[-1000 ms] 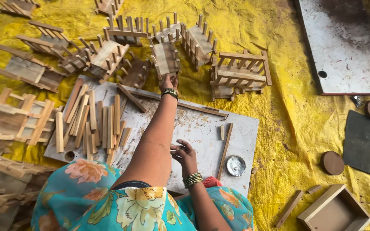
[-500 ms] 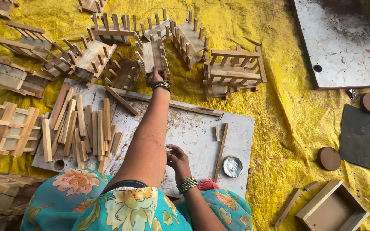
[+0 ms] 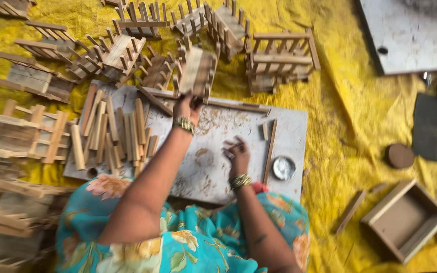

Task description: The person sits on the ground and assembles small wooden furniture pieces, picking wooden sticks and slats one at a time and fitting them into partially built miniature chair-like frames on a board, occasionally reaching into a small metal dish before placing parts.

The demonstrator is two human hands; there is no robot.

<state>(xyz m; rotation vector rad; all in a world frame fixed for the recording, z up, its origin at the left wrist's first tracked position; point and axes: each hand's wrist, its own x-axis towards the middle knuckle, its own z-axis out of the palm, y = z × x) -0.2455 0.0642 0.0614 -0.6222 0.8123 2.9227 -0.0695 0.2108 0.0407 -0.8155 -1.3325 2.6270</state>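
Holding a small wooden rack (image 3: 197, 71) at the board's (image 3: 289, 126) far edge, left hand (image 3: 185, 107) fingers closed on it. Right hand (image 3: 237, 154) rests on the board near a round tin (image 3: 283, 168), fingers loosely curled, gripping nothing I can see.

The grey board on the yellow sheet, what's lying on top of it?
On the grey board lie a pile of wooden sticks, a round tin lid and the right hand. The arms cover its near edge.
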